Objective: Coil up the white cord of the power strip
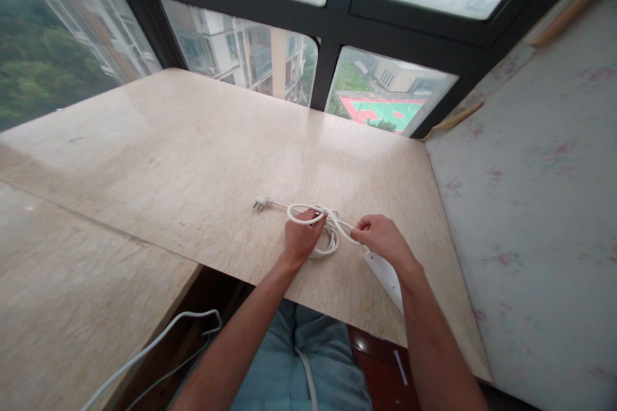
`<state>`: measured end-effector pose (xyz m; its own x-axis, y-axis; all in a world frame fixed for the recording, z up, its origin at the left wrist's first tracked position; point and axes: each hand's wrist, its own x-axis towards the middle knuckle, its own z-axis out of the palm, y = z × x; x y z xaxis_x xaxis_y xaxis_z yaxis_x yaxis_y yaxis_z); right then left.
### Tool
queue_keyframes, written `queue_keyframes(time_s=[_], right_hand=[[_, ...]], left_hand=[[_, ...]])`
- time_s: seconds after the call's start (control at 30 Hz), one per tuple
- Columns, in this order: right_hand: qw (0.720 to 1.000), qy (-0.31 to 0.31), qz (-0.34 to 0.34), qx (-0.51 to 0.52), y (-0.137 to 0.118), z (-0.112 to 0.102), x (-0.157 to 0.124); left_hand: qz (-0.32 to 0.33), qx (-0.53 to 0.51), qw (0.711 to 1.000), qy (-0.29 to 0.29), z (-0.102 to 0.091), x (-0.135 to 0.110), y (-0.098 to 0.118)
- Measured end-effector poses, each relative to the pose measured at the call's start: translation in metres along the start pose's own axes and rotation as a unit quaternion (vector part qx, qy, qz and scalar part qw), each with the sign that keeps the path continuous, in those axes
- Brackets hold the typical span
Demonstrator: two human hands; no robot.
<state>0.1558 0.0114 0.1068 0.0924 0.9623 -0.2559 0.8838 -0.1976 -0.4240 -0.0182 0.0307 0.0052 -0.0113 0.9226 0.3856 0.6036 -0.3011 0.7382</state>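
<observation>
A white power cord (332, 245) lies in loops on the stone-patterned counter, with its plug (261, 203) at the left end, prongs out. My left hand (303, 237) is closed on the cord where the loops cross, and one loop rises over its fingers. To the right, my right hand (380, 236) pinches the cord close to the white power strip (384, 275). That strip rests on the counter, partly hidden beneath my right wrist and forearm.
The pale counter (202, 160) runs back to dark-framed windows (332, 32). A flower-papered wall (535, 205) borders the right side. At lower left, a separate white cable (154, 340) hangs by a dark gap in the counter. A dark red surface (380, 359) shows below the front edge.
</observation>
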Motion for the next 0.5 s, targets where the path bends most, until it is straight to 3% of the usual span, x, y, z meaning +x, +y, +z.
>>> queue_keyframes(time_s=[0.1, 0.17, 0.27, 0.33, 0.43, 0.5], right_hand=[[0.983, 0.082, 0.031, 0.159, 0.007, 0.01, -0.018], [0.944, 0.174, 0.042, 0.278, 0.009, 0.019, -0.028], [0.841, 0.321, 0.039, 0.434, 0.007, 0.033, -0.037], [0.764, 0.385, 0.026, 0.516, 0.003, 0.04, -0.042], [0.671, 0.427, -0.001, 0.606, -0.005, 0.049, -0.049], [0.636, 0.424, -0.012, 0.645, -0.008, 0.053, -0.055]], left_hand=[[0.025, -0.02, 0.999, 0.019, 0.002, 0.0, -0.002], [0.03, -0.038, 0.998, 0.039, 0.001, 0.001, -0.001], [0.032, -0.066, 0.996, 0.051, -0.003, 0.002, 0.002], [0.041, -0.087, 0.995, 0.036, -0.005, 0.003, 0.003], [0.055, -0.115, 0.992, 0.027, -0.007, 0.002, 0.002], [0.06, -0.125, 0.99, 0.039, -0.006, 0.001, 0.001]])
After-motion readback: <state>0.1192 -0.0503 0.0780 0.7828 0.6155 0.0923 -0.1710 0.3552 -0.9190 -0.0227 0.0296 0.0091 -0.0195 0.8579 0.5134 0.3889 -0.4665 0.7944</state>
